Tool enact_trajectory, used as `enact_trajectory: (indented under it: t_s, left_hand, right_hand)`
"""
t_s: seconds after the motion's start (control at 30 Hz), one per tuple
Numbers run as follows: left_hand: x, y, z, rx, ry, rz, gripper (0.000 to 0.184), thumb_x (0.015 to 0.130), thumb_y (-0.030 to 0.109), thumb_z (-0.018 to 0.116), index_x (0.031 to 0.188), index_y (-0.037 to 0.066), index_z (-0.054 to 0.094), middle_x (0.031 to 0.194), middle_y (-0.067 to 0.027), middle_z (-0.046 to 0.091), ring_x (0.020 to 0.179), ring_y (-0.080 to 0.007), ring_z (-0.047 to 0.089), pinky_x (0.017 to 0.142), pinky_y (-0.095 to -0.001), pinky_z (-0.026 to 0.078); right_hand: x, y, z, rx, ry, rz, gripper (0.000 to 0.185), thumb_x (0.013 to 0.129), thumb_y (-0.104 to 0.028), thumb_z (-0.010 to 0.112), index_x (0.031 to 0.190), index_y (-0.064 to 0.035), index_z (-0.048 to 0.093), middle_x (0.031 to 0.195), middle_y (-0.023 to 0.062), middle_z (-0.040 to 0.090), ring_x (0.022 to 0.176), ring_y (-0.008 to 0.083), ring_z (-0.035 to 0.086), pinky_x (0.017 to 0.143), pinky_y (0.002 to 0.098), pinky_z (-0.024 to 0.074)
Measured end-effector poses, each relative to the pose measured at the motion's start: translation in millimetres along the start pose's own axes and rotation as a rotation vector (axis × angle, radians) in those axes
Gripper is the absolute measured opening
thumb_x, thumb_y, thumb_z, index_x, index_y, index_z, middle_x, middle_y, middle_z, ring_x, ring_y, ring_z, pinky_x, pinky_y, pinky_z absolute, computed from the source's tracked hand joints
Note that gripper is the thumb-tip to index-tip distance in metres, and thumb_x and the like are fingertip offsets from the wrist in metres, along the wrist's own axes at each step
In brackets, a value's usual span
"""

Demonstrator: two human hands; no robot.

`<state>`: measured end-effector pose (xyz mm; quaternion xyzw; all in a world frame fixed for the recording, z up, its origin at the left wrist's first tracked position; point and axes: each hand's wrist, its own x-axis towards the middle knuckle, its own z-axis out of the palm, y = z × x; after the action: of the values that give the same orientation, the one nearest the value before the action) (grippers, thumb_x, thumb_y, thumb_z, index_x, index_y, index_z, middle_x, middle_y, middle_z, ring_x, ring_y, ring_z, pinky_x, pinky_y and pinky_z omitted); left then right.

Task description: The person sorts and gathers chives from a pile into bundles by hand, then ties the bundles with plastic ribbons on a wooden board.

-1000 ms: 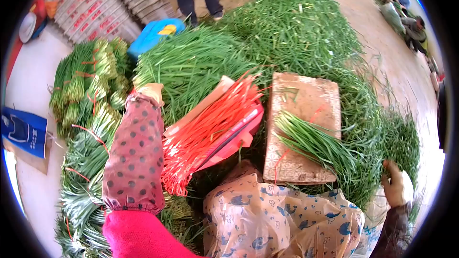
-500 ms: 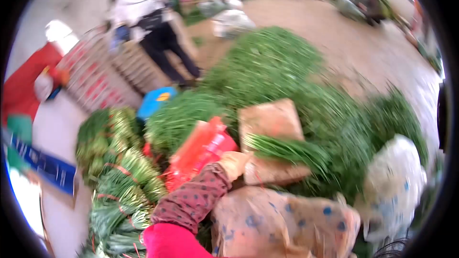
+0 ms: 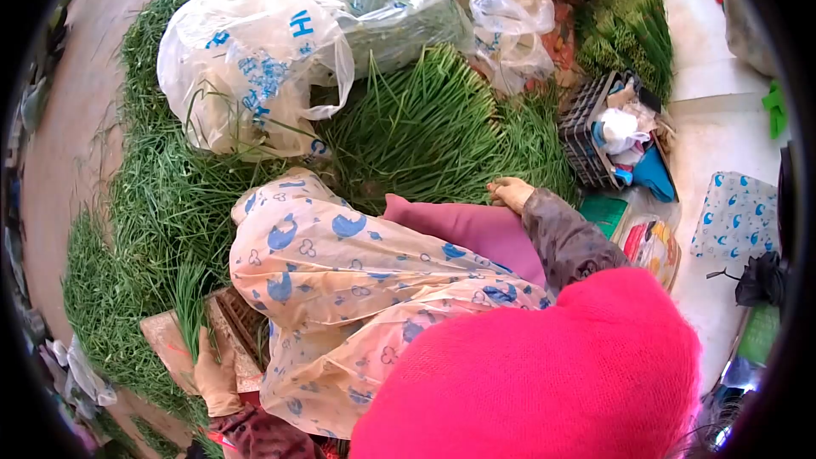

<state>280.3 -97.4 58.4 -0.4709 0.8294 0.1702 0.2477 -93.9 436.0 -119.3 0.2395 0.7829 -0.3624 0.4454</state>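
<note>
My left hand (image 3: 217, 381), in a cream glove, is closed around the lower ends of a small bunch of green chives (image 3: 189, 306). The bunch lies over a brown board (image 3: 166, 342) at the lower left, its leaves pointing up and away. On the other side, my gloved right hand (image 3: 512, 193) is at the near edge of a thick heap of chives (image 3: 425, 119). Its fingers are bent but apart, with nothing visible in them. Between my hands, a cream apron printed with blue whales (image 3: 340, 263) covers my lap, beside a purple cloth (image 3: 476, 229).
White plastic bags (image 3: 255, 59) with blue print lie over the heap. A black crate (image 3: 588, 132) of mixed items stands at the right, near more bunched greens (image 3: 629, 34). Loose chives (image 3: 119, 289) spread along the left. A bright pink sleeve (image 3: 544, 365) fills the lower right.
My view has swung right and down, so the heap, bags, crate and my right hand now show. My left hand still holds chives at the board.
</note>
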Motion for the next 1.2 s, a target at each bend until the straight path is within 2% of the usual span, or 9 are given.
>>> enact_trajectory:
  t_s: [0.17,0.2,0.27,0.43,0.53,0.77,0.87,1.07,1.2]
  left_hand:
    - [5.6,99.7,-11.6,-0.337,0.28,0.103,0.071,0.08,0.005,0.071,0.143,0.019,0.041,0.12,-0.0108,0.06,0.104,-0.0211,0.058,0.085,-0.0285,0.047]
    - [14.2,112.2,-3.0,-0.339,0.28,0.092,0.071,0.08,0.005,0.071,0.143,0.019,0.041,0.12,-0.0108,0.06,0.104,-0.0211,0.058,0.085,-0.0285,0.047]
    - [39.6,145.1,20.6,-0.578,0.372,0.59,0.062,0.084,0.01,0.068,0.14,0.006,0.042,0.114,-0.0158,0.061,0.107,-0.0234,0.058,0.09,-0.0319,0.046]
    - [60.3,222.1,53.7,-0.195,0.42,0.551,0.051,0.083,0.025,0.069,0.129,0.009,0.054,0.117,-0.0213,0.059,0.109,-0.0362,0.055,0.094,-0.0425,0.042]
    - [75.9,228.2,63.9,-0.212,0.388,0.526,0.037,0.086,0.027,0.066,0.119,0.01,0.063,0.098,-0.015,0.067,0.087,-0.0271,0.063,0.078,-0.0354,0.048]
    - [81.4,235.6,44.9,-0.394,0.304,0.48,0.035,0.087,0.013,0.067,0.121,0.007,0.061,0.083,-0.0073,0.067,0.071,-0.0139,0.063,0.069,-0.0258,0.05]
    - [86.0,237.1,48.2,-0.592,0.229,0.39,0.037,0.087,0.013,0.067,0.122,0.006,0.061,0.088,-0.0092,0.068,0.077,-0.0161,0.064,0.072,-0.0273,0.051]
    - [87.6,244.3,43.7,-0.611,0.15,0.352,0.034,0.09,0.01,0.064,0.123,0.004,0.06,0.093,-0.0065,0.066,0.079,-0.0115,0.061,0.074,-0.0248,0.05]
    - [88.8,246.9,45.5,-0.666,0.103,0.311,0.036,0.091,0.011,0.063,0.125,0.001,0.058,0.098,-0.0102,0.067,0.082,-0.0137,0.062,0.077,-0.0264,0.05]
  right_hand:
    - [67.9,12.1,-15.2,0.214,-0.345,0.125,0.018,0.093,-0.019,0.054,0.105,-0.0055,0.053,0.075,-0.0012,0.053,0.053,0.0077,0.043,0.044,0.0244,0.0316]
    - [59.2,-1.5,0.2,0.108,-0.271,0.003,0.019,0.092,-0.018,0.053,0.107,-0.0056,0.054,0.075,-0.0004,0.054,0.055,0.0076,0.044,0.045,0.0246,0.0338]
    - [51.6,-37.9,15.5,-0.029,-0.206,-0.082,0.04,0.089,-0.02,0.059,0.124,-0.0038,0.05,0.088,0.0034,0.059,0.064,0.0094,0.051,0.053,0.025,0.0409]
    - [51.4,-124.3,79.2,-0.069,-0.118,-0.434,0.077,0.08,-0.022,0.072,0.143,0.0003,0.032,0.139,0.0213,0.044,0.117,0.024,0.054,0.089,0.0319,0.0507]
    - [46.9,-189.3,120.6,-0.147,-0.001,-0.491,0.077,0.081,-0.029,0.07,0.142,-0.0012,0.032,0.142,0.0224,0.04,0.129,0.0339,0.043,0.108,0.0367,0.0346]
    - [111.1,-292.7,170.6,0.043,0.366,-0.288,0.089,0.076,-0.029,0.075,0.142,0.0038,0.025,0.134,0.0291,0.046,0.124,0.0371,0.048,0.104,0.0364,0.0381]
    - [128.7,-302.8,172.0,-0.056,0.35,-0.135,0.073,0.081,-0.031,0.068,0.137,0.004,0.036,0.124,0.028,0.054,0.114,0.0382,0.056,0.096,0.0377,0.0434]
    - [197.2,-216.4,118.9,0.171,0.847,-0.461,0.05,0.093,-0.04,0.05,0.116,0.0035,0.059,0.101,0.023,0.066,0.096,0.0366,0.062,0.086,0.0393,0.0462]
    - [189.5,-214.8,70.0,-0.078,0.852,-0.406,0.094,0.075,-0.05,0.071,0.137,0.0076,0.032,0.135,0.0295,0.044,0.123,0.0392,0.045,0.104,0.0363,0.035]
